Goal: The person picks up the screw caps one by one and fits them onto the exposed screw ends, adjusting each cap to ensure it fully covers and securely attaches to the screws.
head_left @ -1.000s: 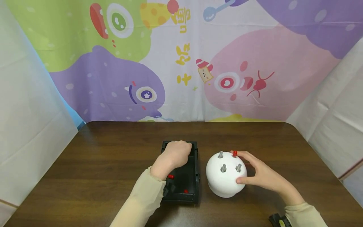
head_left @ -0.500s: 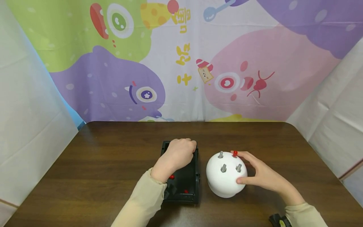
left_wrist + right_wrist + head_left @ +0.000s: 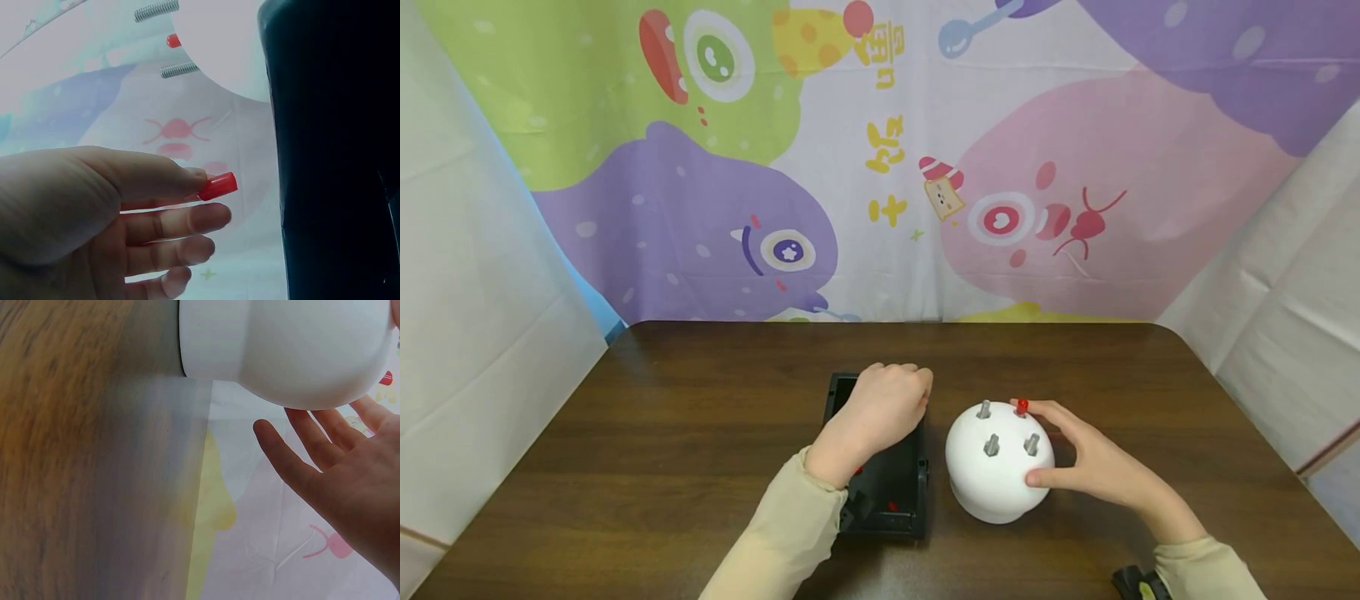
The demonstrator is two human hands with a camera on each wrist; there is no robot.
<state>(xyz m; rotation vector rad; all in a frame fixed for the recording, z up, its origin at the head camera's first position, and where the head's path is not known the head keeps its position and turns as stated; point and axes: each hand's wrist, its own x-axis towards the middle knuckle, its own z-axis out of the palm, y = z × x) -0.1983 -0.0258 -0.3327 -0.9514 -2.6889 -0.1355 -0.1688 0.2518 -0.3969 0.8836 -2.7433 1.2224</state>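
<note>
Thumb and index finger of my left hand [image 3: 882, 408] pinch a small red cap [image 3: 220, 186], plain in the left wrist view but hidden in the head view. This hand is above the far part of a black tray [image 3: 919, 492]. To the right stands a white dome [image 3: 988, 487] with several upright bolts [image 3: 992, 445] on top; another red cap [image 3: 1022, 407] sits on the far right one. My right hand [image 3: 1093, 458] holds the dome from its right side, thumb in front and fingers behind. In the right wrist view its little finger is off the dome.
More red caps [image 3: 892, 506] lie in the tray, one partly hidden by the left wrist. The brown wooden table [image 3: 700, 417] ends at a printed cloth [image 3: 925, 275]. A black device [image 3: 1138, 583] is at the right sleeve.
My left hand has moved a little to the right and up, from inside the tray toward its far right edge. My right hand and the dome have stayed in place.
</note>
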